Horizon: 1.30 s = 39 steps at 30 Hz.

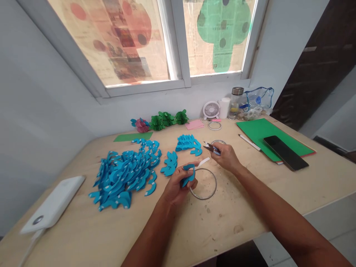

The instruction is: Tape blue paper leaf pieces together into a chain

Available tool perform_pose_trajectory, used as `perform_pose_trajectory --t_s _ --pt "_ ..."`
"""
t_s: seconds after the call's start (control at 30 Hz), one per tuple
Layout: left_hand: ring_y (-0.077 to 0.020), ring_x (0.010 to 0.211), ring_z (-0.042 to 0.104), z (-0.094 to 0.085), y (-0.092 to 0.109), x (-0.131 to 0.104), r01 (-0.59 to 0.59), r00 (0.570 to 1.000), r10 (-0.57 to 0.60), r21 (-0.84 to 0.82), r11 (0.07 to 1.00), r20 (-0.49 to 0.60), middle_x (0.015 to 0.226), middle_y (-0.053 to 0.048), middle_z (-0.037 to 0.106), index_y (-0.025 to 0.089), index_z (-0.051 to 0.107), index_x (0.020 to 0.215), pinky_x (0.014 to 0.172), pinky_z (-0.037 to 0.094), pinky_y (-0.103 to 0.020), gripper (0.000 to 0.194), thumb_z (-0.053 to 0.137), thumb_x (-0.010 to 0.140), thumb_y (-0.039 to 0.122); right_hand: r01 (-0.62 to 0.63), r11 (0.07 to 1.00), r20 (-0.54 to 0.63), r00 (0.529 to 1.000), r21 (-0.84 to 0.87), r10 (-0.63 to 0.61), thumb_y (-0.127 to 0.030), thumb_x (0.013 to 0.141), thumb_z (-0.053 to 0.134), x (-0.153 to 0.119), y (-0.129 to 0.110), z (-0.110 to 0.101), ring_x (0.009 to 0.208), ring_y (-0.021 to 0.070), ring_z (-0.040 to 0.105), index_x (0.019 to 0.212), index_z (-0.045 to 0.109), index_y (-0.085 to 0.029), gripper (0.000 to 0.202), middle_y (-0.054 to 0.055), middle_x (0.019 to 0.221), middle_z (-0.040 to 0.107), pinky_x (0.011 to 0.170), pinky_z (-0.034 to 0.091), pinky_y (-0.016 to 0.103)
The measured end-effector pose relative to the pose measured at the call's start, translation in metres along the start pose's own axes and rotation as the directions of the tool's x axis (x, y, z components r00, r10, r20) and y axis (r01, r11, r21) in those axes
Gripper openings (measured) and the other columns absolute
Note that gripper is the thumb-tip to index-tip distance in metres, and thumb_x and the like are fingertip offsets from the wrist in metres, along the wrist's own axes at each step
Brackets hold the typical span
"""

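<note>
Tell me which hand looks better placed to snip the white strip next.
Probably the right hand: it already holds the scissors, their blades near the white strip. The left hand is occupied, gripping the folded blue paper piece.

Wooden table [278, 181]: blue paper pile [125, 176], fan [211, 110], bottle [235, 104].

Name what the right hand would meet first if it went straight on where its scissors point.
The right hand and scissors would probably meet the small blue paper stack first, though height is unclear; they might pass above it.
</note>
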<state>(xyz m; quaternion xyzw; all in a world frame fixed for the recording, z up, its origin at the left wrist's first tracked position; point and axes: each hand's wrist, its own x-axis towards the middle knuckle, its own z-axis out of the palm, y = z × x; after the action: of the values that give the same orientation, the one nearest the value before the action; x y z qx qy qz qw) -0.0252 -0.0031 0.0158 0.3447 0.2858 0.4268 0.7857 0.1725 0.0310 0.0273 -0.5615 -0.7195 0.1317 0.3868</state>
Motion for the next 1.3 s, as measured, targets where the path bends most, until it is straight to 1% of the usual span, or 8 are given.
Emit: perform_pose_trajectory --t_s 0.13,0.23,0.3,0.43,0.57,0.83,1.03,1.3 --pt "-0.0029 0.033 0.024 0.0 0.0 0.001 -0.031 0.999 0.031 0.003 1.0 -0.014 0.039 0.007 0.041 0.013 0.063 0.089 0.045 0.025 -0.022 0.025 0.062 0.067 0.024 -0.16 0.935 -0.032 0.983 0.315 0.179 -0.035 0.074 0.052 0.004 0.009 -0.003 0.054 0.0106 0.038 0.072 0.057 -0.017 0.019 -0.002 0.057 0.046 0.051 0.029 0.022" --pt "-0.0023 0.033 0.023 -0.001 0.0 0.004 -0.037 0.999 0.038 0.043 0.998 -0.028 0.04 0.006 0.042 0.013 0.062 0.08 0.044 0.025 -0.022 0.02 0.062 0.067 0.028 -0.222 0.823 0.082 0.974 0.522 0.211 -0.041 0.074 0.054 0.004 0.004 -0.004 0.053 0.0098 0.037 0.078 0.058 -0.016 0.026 -0.002 0.058 0.047 0.049 0.028 0.022" --pt "-0.003 0.033 0.026 -0.001 0.0 0.005 -0.043 0.998 0.046 0.081 0.996 -0.038 0.041 0.005 0.045 0.012 0.062 0.078 0.043 0.022 -0.022 0.021 0.062 0.067 0.03 -0.245 0.781 0.166 0.969 0.575 0.182 -0.043 0.074 0.055 0.002 -0.004 -0.004 0.051 0.0087 0.036 0.081 0.058 -0.016 0.028 -0.001 0.062 0.052 0.047 0.028 0.022" --pt "-0.0055 0.036 0.034 0.0 -0.001 0.006 -0.085 0.992 0.095 0.125 0.989 -0.079 0.043 0.002 0.05 0.013 0.061 0.081 0.041 0.02 -0.021 0.022 0.062 0.067 0.03 -0.282 0.748 0.248 0.955 0.6 0.161 -0.042 0.071 0.06 -0.002 -0.019 -0.005 0.062 0.0114 0.048 0.084 0.057 -0.017 0.028 0.002 0.071 0.06 0.052 0.034 0.021" --pt "-0.0055 0.038 0.037 -0.001 -0.002 0.006 -0.121 0.985 0.134 0.121 0.985 -0.112 0.047 0.002 0.052 0.014 0.06 0.078 0.042 0.025 -0.021 0.02 0.064 0.067 0.029 -0.294 0.714 0.283 0.949 0.636 0.139 -0.037 0.066 0.067 -0.002 -0.019 -0.002 0.068 0.0139 0.054 0.091 0.057 -0.017 0.033 0.002 0.072 0.061 0.061 0.04 0.025" --pt "-0.0079 0.041 0.042 -0.001 -0.007 0.008 -0.087 0.986 0.102 0.114 0.99 -0.136 0.046 0.001 0.052 0.013 0.06 0.082 0.042 0.026 -0.02 0.024 0.063 0.067 0.031 -0.259 0.746 0.291 0.952 0.613 0.091 -0.033 0.065 0.068 -0.001 -0.005 0.008 0.065 0.0132 0.053 0.101 0.054 -0.017 0.042 0.0 0.072 0.059 0.059 0.04 0.024" --pt "-0.0054 0.036 0.035 0.0 -0.008 0.008 -0.094 0.991 0.102 0.086 0.992 -0.091 0.046 0.002 0.052 0.014 0.058 0.076 0.04 0.022 -0.02 0.02 0.062 0.068 0.031 -0.239 0.769 0.263 0.96 0.594 0.095 -0.035 0.067 0.066 -0.001 -0.004 0.008 0.062 0.0125 0.052 0.101 0.054 -0.018 0.04 -0.001 0.069 0.058 0.058 0.039 0.024" --pt "-0.0037 0.034 0.031 0.003 -0.007 0.007 -0.119 0.985 0.125 0.055 0.991 -0.118 0.049 0.001 0.056 0.014 0.054 0.07 0.041 0.026 -0.021 0.015 0.061 0.068 0.027 -0.281 0.727 0.347 0.936 0.627 0.063 -0.033 0.064 0.069 -0.002 -0.009 0.006 0.064 0.0137 0.055 0.103 0.053 -0.019 0.044 -0.001 0.069 0.061 0.06 0.04 0.024"
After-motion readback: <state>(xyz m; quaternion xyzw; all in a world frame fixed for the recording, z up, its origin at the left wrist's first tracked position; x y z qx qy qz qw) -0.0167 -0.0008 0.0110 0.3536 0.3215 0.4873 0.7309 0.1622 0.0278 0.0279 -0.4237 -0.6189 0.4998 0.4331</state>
